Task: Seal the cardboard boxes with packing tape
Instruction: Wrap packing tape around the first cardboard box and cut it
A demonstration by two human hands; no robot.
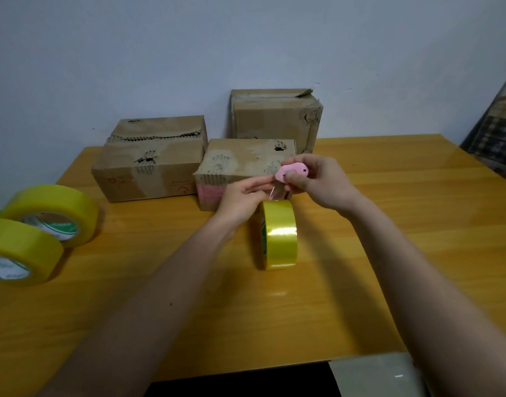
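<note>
A yellow roll of packing tape (279, 234) stands on its edge in the middle of the table. A short clear strip of tape (275, 193) rises from its top. My left hand (240, 200) pinches that strip just above the roll. My right hand (314, 181) grips a small pink cutter (291, 171) and holds it against the strip. Right behind my hands sits a small cardboard box (231, 170) with a worn top. Two more boxes stand behind it, one at the left (148, 164) and a taller one at the right (277, 116) against the wall.
Two more yellow tape rolls (52, 213) (17, 252) lie flat at the left edge of the wooden table (403, 224). A grey object (374, 373) pokes in at the bottom right. A dark patterned item (495, 133) leans at the far right.
</note>
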